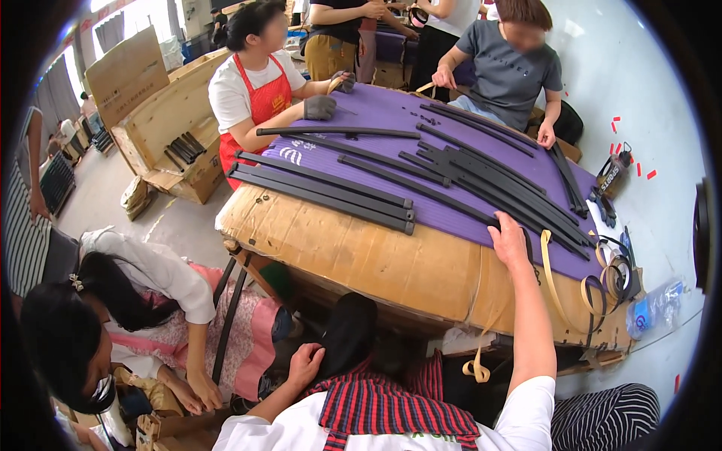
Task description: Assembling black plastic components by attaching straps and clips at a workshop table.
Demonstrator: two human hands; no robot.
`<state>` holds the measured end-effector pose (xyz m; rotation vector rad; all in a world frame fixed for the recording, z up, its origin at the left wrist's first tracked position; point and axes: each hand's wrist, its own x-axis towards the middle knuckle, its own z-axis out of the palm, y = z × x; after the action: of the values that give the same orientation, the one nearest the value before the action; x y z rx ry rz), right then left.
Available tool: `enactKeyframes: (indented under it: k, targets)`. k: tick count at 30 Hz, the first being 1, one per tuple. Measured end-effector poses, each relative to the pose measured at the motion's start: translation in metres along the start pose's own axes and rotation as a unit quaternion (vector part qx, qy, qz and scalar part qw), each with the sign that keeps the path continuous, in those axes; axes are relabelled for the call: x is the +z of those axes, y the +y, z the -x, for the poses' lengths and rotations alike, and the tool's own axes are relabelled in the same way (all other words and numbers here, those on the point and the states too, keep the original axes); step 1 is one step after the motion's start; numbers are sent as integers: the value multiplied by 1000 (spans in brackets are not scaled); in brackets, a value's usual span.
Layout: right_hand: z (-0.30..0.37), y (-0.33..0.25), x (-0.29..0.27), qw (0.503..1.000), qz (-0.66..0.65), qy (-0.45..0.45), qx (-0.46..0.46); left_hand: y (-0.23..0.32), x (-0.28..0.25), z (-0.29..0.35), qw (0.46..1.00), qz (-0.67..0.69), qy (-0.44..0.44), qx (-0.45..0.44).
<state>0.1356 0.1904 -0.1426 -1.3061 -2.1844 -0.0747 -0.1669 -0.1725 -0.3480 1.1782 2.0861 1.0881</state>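
Note:
My right hand (509,239) reaches across the table's near edge, its fingers closed at the near end of a long, slightly curved black bar (412,185). This bar lies on a purple ribbed mat (361,105). Just beyond it is a bundle of black bars (489,184), and to its left lie several thicker black bars (323,197). My left hand (305,364) rests on my dark-clad leg (350,331) below the table, its fingers loosely laid down with nothing seen in them.
Cardboard (353,259) covers the table's near side. Cream strapping (553,278) curls at the right, by a clear plastic bottle (653,310) and a dark drink bottle (613,171). A person in a red apron (259,98) and one in grey (511,68) work opposite; another person bends at lower left.

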Motion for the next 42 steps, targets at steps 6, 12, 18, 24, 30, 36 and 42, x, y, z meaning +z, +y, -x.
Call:
enactKeyframes:
  k: [6, 12, 18, 24, 30, 36, 42]
  targets:
    - [0, -9, -13, 998, 11, -44, -31, 98, -33, -51, 944, 22, 88, 318]
    - [33, -41, -52, 997, -45, -49, -41, 173, -63, -119, 944, 60, 137, 293]
    - [86, -50, -83, 985, -166, -38, 38, 205, -69, -208, 928, 352, 29, 119]
    - [148, -62, -114, 964, -254, -10, 82, 242, -79, -230, 881, 471, -33, 38]
    - [137, -65, -127, 979, -201, -26, 33, 227, -94, -220, 856, 501, -115, 54]
    - [125, -18, -116, 931, -334, 97, 108, 192, -86, -235, 845, 534, -24, -10]
    - [159, 14, -120, 839, -410, 284, 218, 176, -87, -236, 863, 503, 11, -42]
